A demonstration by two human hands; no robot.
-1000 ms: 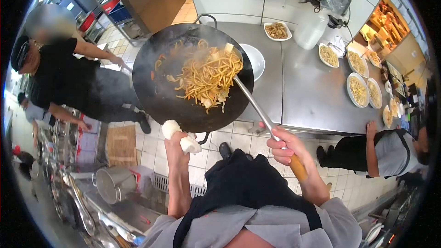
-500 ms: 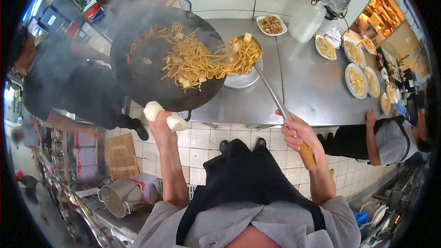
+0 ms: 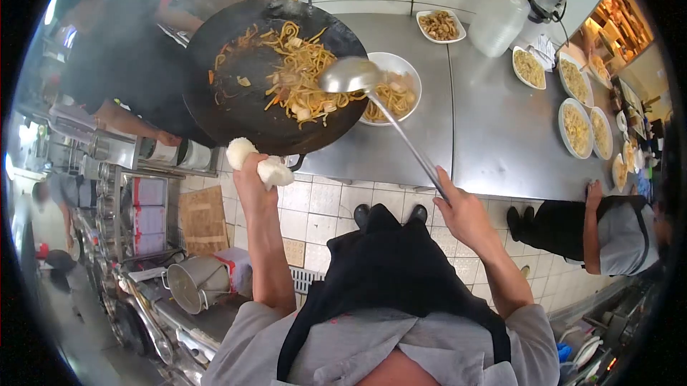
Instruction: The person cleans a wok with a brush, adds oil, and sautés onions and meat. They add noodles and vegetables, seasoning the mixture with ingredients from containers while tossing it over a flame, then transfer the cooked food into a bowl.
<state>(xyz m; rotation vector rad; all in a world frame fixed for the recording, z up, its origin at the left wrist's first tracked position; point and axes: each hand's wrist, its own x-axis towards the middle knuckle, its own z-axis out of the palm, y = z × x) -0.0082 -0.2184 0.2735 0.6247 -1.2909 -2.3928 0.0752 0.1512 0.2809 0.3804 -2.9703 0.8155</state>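
My left hand (image 3: 250,177) is closed around a folded white cloth (image 3: 275,171) at the near rim of a large black wok (image 3: 247,125). One end of the wok's near handle shows beside the cloth; the rest is hidden. Brown noodles with pale chunks (image 3: 300,64) lie in the wok, mostly on its right side. My right hand (image 3: 461,207) grips the long handle of a metal ladle (image 3: 349,75). Its bowl is turned bottom up over the noodles at the wok's right rim. Just under that rim, a white bowl (image 3: 409,71) holds noodles.
The wok's right edge overhangs a steel counter (image 3: 429,150). A dish of brown pieces (image 3: 440,26) stands at the back. Several plates of pale food, including an oval plate (image 3: 575,128), line the right side. Co-workers stand left and right. A metal pot (image 3: 193,286) sits lower left.
The ladle, earlier upright and full of noodles, has moved left and turned over at the wok's rim. Noodles now lie in the white bowl, and fewer remain in the wok.
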